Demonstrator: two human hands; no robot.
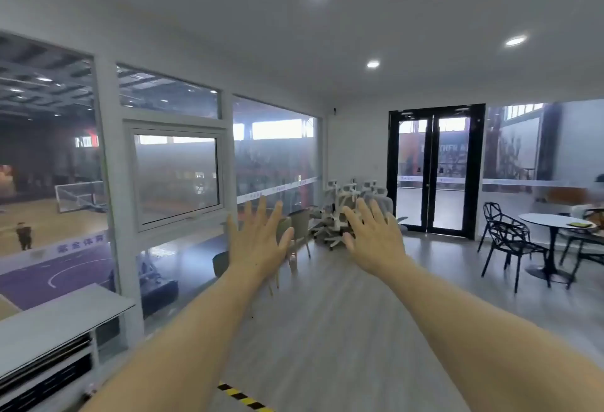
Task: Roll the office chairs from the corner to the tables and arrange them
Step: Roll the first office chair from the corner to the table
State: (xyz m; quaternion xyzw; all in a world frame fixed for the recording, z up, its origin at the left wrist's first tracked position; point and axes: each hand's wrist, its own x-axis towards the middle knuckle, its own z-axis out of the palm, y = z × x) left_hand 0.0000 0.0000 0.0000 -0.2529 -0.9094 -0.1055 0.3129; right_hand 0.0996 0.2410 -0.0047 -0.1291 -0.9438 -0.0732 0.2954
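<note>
Several white office chairs (343, 212) stand bunched together in the far corner, between the glass wall and the black door. Both my arms stretch forward at chest height. My left hand (258, 241) has its fingers spread and straight, back of the hand toward me, and holds nothing. My right hand (374, 241) is spread the same way and partly covers the chairs in the view. Both hands are far from the chairs. A round white table (555, 223) stands at the right.
Beige chairs (299, 232) stand along the glass wall behind my left hand. Black wire-frame chairs (510, 241) surround the round table. A black double glass door (434, 169) is in the back wall. A white cabinet (55, 323) sits at the lower left. Yellow-black tape (242, 397) marks the floor.
</note>
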